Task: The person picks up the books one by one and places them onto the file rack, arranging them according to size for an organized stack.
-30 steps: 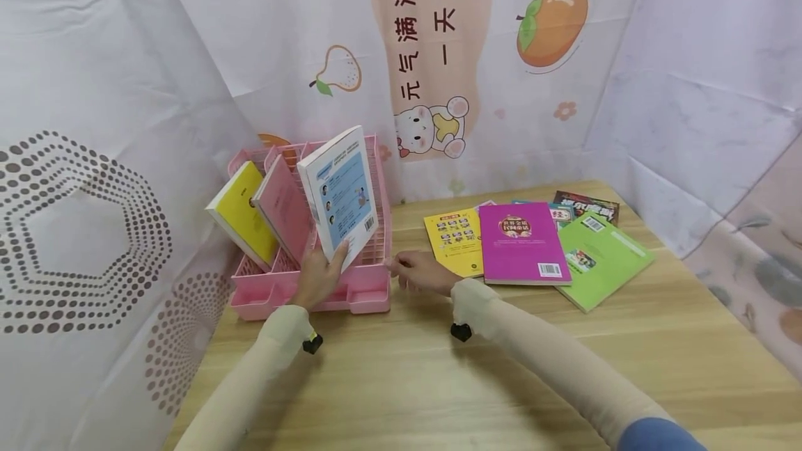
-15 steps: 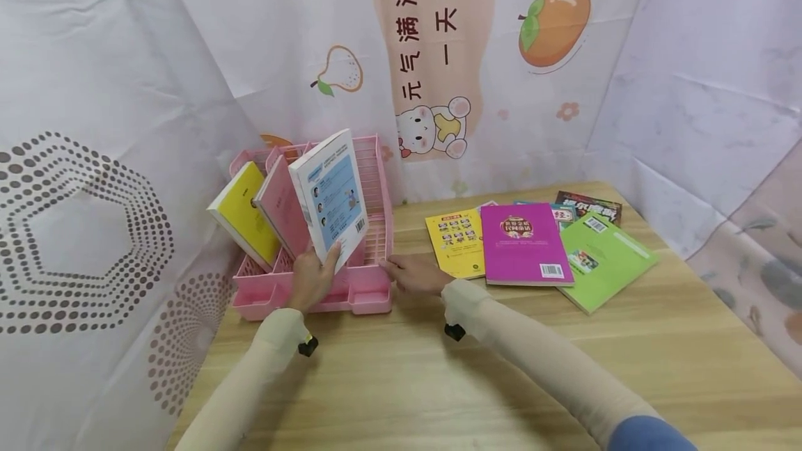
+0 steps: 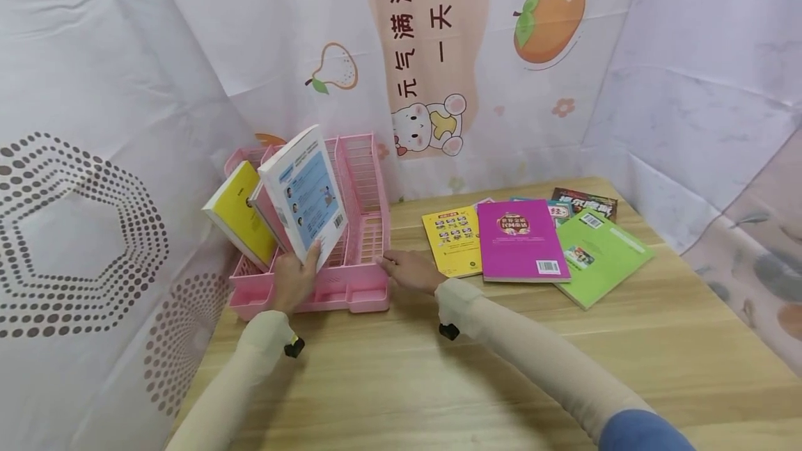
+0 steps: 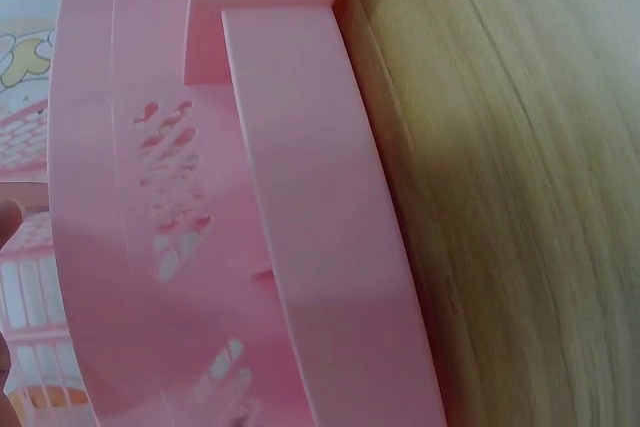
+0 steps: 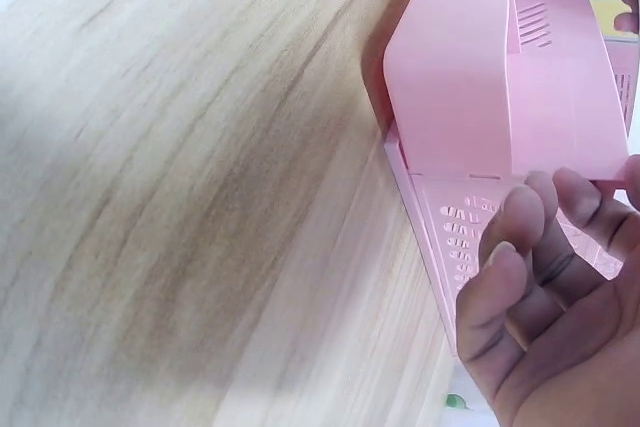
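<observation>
My left hand (image 3: 294,280) grips the lower edge of a white-and-blue book (image 3: 310,193), thumb on its back cover. Tilted to the left, the book is in the pink desktop book rack (image 3: 366,277), close in front of a pink book (image 3: 263,207), which it partly covers. A yellow book (image 3: 241,211) leans in the leftmost slot. At the rack's front right corner, my right hand (image 3: 412,270) pinches the rim; the right wrist view shows its other fingers (image 5: 500,282) loosely curled. The left wrist view has mostly the rack's front wall (image 4: 300,167), with fingers just at the edge.
Right of the rack, several books lie on the wooden table (image 3: 476,367): a yellow one (image 3: 451,239), a purple one (image 3: 523,242), a green one (image 3: 601,256) and a dark one (image 3: 585,200) among them. A printed curtain (image 3: 482,138) hangs behind the table.
My left hand has moved the white-and-blue book leftward, tilting it more and covering more of the pink book. The right hand has shifted slightly left onto the rack's corner.
</observation>
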`<state>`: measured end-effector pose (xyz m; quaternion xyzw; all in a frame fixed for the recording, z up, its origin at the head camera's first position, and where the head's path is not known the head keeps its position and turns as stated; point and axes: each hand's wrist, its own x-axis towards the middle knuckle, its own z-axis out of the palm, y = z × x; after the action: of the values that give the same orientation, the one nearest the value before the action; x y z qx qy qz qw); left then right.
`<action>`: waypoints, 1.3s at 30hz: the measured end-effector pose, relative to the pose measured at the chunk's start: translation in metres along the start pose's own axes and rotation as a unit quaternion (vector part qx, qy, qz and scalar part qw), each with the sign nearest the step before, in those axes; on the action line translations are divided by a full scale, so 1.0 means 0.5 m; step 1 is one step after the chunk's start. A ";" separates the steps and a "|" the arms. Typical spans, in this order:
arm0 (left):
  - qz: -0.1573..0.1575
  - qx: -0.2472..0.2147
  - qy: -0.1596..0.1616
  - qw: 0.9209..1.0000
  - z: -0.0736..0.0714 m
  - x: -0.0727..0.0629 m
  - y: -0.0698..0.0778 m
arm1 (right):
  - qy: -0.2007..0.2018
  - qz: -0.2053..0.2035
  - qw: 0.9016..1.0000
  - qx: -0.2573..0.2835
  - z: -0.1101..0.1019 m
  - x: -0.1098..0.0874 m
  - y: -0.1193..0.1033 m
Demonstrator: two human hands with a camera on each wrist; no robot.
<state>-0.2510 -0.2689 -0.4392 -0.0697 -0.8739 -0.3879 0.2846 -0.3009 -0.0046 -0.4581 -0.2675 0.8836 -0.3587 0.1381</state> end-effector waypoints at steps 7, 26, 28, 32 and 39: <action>-0.016 0.011 0.001 1.000 -0.030 -0.005 -0.019 | -0.009 0.030 0.999 0.040 0.000 -0.007 -0.006; -0.084 -0.012 0.035 0.996 -0.067 -0.007 -0.052 | -0.026 0.028 0.997 0.070 -0.003 -0.005 -0.001; -0.084 -0.015 0.045 0.995 -0.071 -0.006 -0.049 | -0.026 0.026 0.997 0.073 -0.005 -0.003 0.000; -0.072 -0.007 0.073 0.995 -0.079 -0.001 -0.052 | -0.027 0.027 0.996 0.079 -0.009 -0.002 0.000; -0.078 0.028 0.105 0.991 -0.085 0.004 -0.080 | -0.022 0.027 0.996 0.083 -0.001 -0.007 -0.002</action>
<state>-0.2473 -0.3269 -0.4407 0.0476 -0.8528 -0.3891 0.3452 -0.2976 -0.0031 -0.4569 -0.2390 0.8543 -0.4213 0.1885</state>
